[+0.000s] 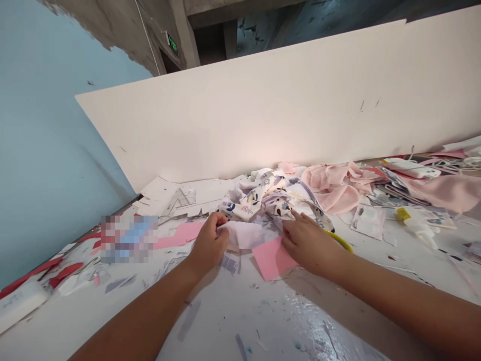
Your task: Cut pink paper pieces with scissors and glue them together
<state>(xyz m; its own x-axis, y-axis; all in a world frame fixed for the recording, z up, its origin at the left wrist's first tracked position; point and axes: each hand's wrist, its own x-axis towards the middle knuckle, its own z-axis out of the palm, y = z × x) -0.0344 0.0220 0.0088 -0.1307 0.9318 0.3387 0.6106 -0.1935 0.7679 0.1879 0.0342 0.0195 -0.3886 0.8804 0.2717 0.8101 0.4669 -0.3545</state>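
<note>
A crumpled white cloth with a blue, pink and yellow flower print (246,203) lies in front of me, its pale plain underside folded toward me. My left hand (211,239) is closed, thumb and forefinger pinching the cloth's left edge. My right hand (310,245) rests at the cloth's right side, palm down, fingers stretched forward over it and apart. A pink paper square (272,258) lies partly beneath the right hand. Behind that hand shows a yellow curved strip (340,240); the hand hides the rest of it.
A white board (263,115) stands along the table's back. Pink cloth (338,183), a white power strip (411,168) and a glue bottle with a yellow cap (417,228) lie to the right. White paper scraps (165,198) and red scraps (65,273) litter the left.
</note>
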